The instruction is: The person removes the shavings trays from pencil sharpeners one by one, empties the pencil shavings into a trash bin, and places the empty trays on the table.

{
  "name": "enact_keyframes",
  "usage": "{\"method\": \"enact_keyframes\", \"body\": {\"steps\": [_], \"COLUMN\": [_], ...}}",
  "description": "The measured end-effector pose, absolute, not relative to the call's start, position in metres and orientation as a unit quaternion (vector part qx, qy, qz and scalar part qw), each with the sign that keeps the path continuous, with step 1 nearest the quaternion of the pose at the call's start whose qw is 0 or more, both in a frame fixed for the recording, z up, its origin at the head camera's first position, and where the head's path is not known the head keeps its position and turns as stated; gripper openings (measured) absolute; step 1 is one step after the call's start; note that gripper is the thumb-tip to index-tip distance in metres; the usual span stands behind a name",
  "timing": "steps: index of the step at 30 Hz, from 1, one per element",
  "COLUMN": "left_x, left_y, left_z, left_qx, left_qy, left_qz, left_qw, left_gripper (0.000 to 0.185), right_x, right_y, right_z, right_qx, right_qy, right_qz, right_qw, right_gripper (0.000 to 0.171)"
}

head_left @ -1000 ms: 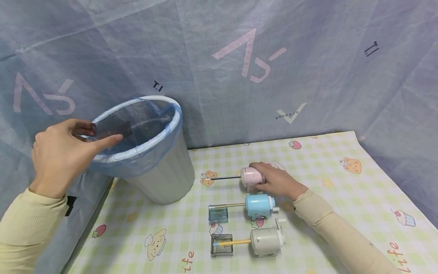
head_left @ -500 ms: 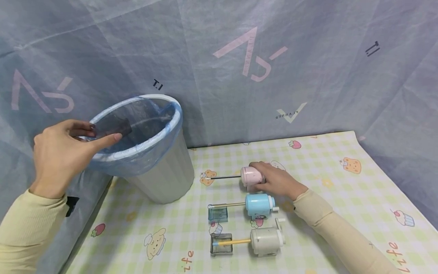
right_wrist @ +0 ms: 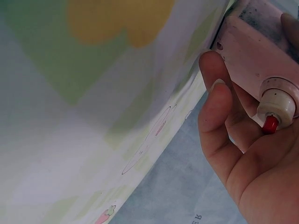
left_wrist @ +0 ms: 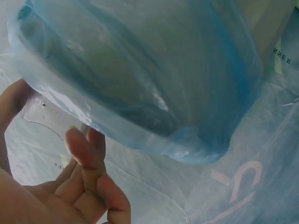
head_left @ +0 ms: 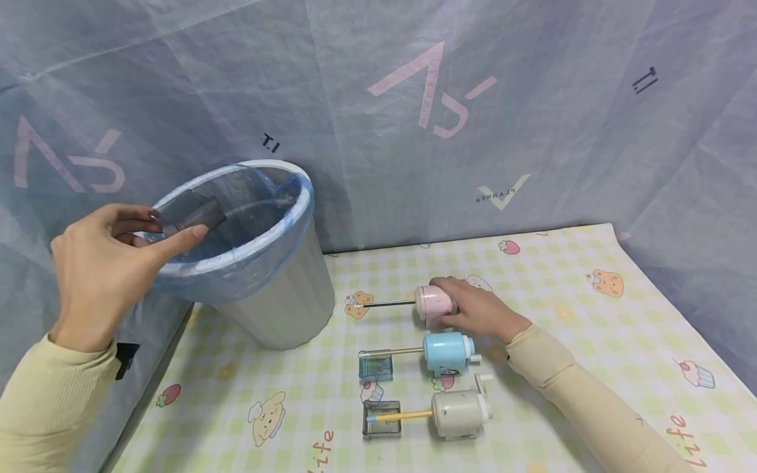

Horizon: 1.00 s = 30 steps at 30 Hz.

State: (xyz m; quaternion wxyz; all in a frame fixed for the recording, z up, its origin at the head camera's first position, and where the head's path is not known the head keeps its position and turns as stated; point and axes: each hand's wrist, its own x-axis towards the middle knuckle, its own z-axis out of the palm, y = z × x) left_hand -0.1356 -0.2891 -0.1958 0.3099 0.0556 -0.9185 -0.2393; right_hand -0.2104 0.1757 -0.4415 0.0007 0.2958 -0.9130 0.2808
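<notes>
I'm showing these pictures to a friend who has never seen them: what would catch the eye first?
Likely the left hand at the left, pinching a dark clear tray over the rim of the bin lined with a blue bag. Next, three pencil sharpeners in a row on the checked cloth: the right hand holds the pink sharpener, with the blue sharpener and white sharpener nearer.

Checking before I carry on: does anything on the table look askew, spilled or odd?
Nothing spilled. One oddity: the pink sharpener has no tray in front; its dark tray is in the left hand over the bin. The right hand holds the sharpener.
</notes>
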Motion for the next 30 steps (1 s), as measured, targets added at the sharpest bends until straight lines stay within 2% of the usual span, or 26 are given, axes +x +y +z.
{"method": "enact_keyframes", "body": {"steps": [6,16,30], "left_x": [-0.131,-0.121,-0.097], "left_y": [-0.284,-0.272,-0.247], "left_z": [-0.199,-0.204,-0.214], "left_qx": [0.037,0.014,-0.057], "left_qy": [-0.905,-0.898,-0.891], "left_qz": [-0.26,-0.282,-0.301], "left_qw": [0.334,0.338,0.334], "left_gripper": [0.06,0.05,0.053], "right_x": [-0.21,-0.209,-0.21], "right_y": [0.176,0.177,0.177], "right_z": [-0.441,-0.443,-0.443], "right_qx": [0.298,0.295,0.299], "right_qy": [-0.914,-0.913,-0.912], "right_qz": [0.277,0.281,0.28], "right_qw": [-0.002,0.002,0.012], "right_gripper": [0.062,0.062,0.062]}}
